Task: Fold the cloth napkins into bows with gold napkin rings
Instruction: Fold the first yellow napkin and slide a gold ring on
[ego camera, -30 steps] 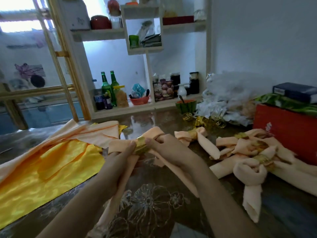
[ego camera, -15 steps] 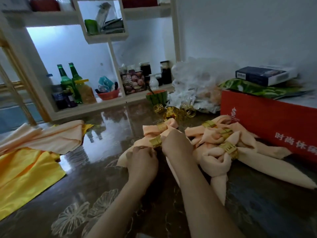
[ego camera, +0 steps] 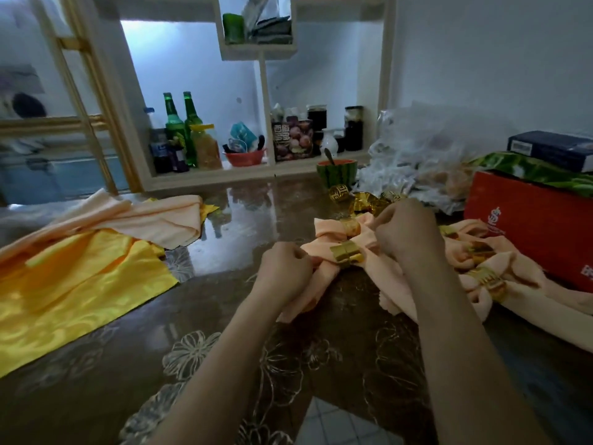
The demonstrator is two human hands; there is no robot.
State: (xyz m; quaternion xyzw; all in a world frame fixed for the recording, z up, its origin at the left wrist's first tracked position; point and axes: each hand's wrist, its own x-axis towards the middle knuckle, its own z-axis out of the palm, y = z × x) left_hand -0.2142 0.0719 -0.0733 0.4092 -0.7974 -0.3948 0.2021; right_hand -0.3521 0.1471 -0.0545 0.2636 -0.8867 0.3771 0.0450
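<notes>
Since half a second earlier, both hands had spread apart along the peach napkin (ego camera: 324, 277), which lay on the dark floral table (ego camera: 199, 374), left of the finished bows (ego camera: 491, 271) beside the red box (ego camera: 526, 226). Left of the napkin sat yellow satin cloth (ego camera: 73, 284). The right hand (ego camera: 406, 232) and left hand (ego camera: 285, 274) were each clenched on a loop. Soft, light cloth likely slips, so hold it close beside the gold ring (ego camera: 346, 253), which sat between the fists.
</notes>
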